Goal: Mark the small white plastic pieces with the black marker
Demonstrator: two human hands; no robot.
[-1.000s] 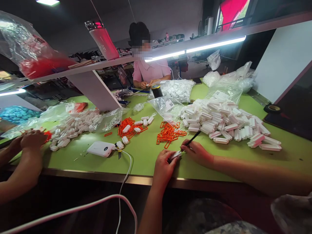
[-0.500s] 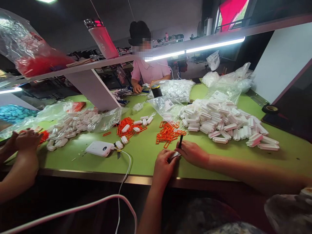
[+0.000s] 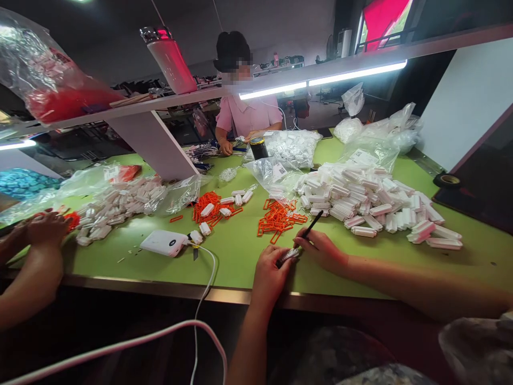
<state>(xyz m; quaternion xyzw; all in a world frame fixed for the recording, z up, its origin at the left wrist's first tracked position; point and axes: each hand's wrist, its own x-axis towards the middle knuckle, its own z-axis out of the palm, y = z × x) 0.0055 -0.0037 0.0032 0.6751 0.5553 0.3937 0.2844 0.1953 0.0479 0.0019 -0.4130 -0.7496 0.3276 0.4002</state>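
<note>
Near the front edge of the green table (image 3: pixel 232 262), my left hand (image 3: pixel 269 270) is closed on a small white plastic connector housing (image 3: pixel 289 256), much of it hidden by the fingers. My right hand (image 3: pixel 320 250) grips a slim black pen-like tool (image 3: pixel 312 224) that leans up to the right. The tool's lower end is close to the housing; whether they touch I cannot tell. Just beyond my hands lies a pile of orange rectangular frames (image 3: pixel 276 219). A large heap of white connector housings (image 3: pixel 356 198) spreads out behind my right hand.
A white power bank (image 3: pixel 163 243) with a white cable (image 3: pixel 208 256) lies left of my hands. Another orange pile (image 3: pixel 208 206) and white parts (image 3: pixel 120 206) sit farther left, near another person's hands (image 3: pixel 46 230). A person (image 3: pixel 248 117) sits opposite, beneath the lamp shelf (image 3: pixel 216 93).
The black tool has swung from nearly upright to a slant toward the right. My right hand has shifted slightly right, while the left hand keeps its hold on the housing.
</note>
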